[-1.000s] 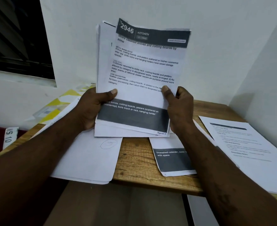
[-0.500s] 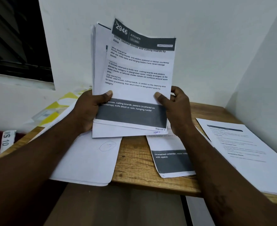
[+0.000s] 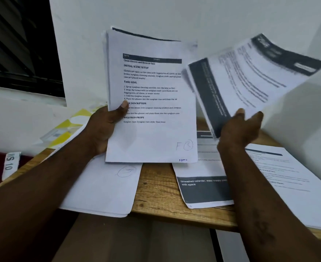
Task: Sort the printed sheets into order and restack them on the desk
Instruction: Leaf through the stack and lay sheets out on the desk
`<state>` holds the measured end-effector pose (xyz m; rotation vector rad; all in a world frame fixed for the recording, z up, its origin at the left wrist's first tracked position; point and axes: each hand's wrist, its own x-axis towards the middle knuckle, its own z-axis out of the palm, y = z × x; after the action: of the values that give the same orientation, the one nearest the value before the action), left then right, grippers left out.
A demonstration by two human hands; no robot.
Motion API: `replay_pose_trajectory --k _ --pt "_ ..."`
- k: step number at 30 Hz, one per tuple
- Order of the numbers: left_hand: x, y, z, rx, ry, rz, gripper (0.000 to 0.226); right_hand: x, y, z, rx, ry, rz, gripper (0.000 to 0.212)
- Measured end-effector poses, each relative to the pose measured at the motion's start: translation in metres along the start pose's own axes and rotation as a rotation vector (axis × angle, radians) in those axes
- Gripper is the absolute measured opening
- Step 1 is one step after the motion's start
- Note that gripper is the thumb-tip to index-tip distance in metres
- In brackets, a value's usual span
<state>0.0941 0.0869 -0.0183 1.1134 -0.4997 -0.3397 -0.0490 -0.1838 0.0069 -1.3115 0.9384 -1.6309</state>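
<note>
- Left hand point(image 3: 103, 129) grips upright stack point(image 3: 152, 133), thumb across its front.
- Right hand point(image 3: 241, 127) pinches one blurred, tilted sheet point(image 3: 250, 78) beside it, above desk point(image 3: 156, 186).

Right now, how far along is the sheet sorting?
Partway. Done: a left pile, middle pile and right pile lie on the desk. In hand: the left hand holds a stack upright; the right hand holds one blurred sheet apart from it. Left: that stack to go through, then restacking.
</note>
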Motion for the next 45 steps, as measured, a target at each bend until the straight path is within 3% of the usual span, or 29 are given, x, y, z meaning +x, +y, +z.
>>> replay_pose_trajectory --k 2,5,8,10,12,16,20,24,32,34,37,39,42,45 --pt "0.0 0.0 -0.001 -0.009 -0.012 0.023 0.037 0.007 0.002 -0.006 -0.017 0.046 0.018 0.031" --pt "-0.001 0.001 0.0 -0.026 -0.043 0.048 0.043 0.006 0.004 -0.005 -0.099 -0.081 -0.033 0.031" --pt "0.0 0.001 -0.001 -0.024 -0.003 0.076 0.043 -0.006 0.004 0.004 0.039 -0.479 -0.038 0.017" --pt "0.003 0.0 -0.004 -0.045 0.031 0.079 0.039 -0.02 -0.002 0.006 0.232 -0.785 0.024 0.02" --pt "0.005 0.0 -0.005 -0.076 0.029 0.064 0.038 -0.031 -0.009 0.006 0.401 -0.963 0.096 0.023" --pt "0.007 0.0 -0.004 -0.11 0.013 0.045 0.041 -0.04 -0.014 0.005 0.539 -1.046 0.214 0.039" --pt "0.009 -0.002 -0.003 -0.102 0.03 0.05 0.043 -0.049 -0.019 0.0 0.467 -1.145 0.224 0.064" --pt "0.009 -0.001 -0.003 -0.098 0.09 0.072 0.042 -0.058 -0.022 -0.006 0.266 -1.254 -0.063 0.084" --pt "0.007 0.0 0.0 -0.057 0.182 0.078 0.027 -0.058 -0.014 0.0 0.151 -1.082 -0.215 0.063" --pt "0.008 0.0 0.0 -0.041 0.195 0.096 0.024 -0.059 -0.016 -0.002 0.181 -1.103 -0.218 0.07" --pt "0.009 -0.001 0.0 -0.004 0.218 0.113 0.022 -0.064 -0.019 -0.005 0.151 -1.187 -0.319 0.101" --pt "0.009 -0.001 -0.001 -0.001 0.226 0.095 0.026 -0.07 -0.019 -0.005 0.08 -1.237 -0.383 0.104" --pt "0.009 0.0 -0.002 -0.015 0.227 0.08 0.032 -0.074 -0.019 0.001 -0.086 -1.026 -0.52 0.07" --pt "0.007 0.001 0.0 -0.002 0.192 0.092 0.031 -0.069 -0.021 0.006 -0.08 -0.823 -0.428 0.027"
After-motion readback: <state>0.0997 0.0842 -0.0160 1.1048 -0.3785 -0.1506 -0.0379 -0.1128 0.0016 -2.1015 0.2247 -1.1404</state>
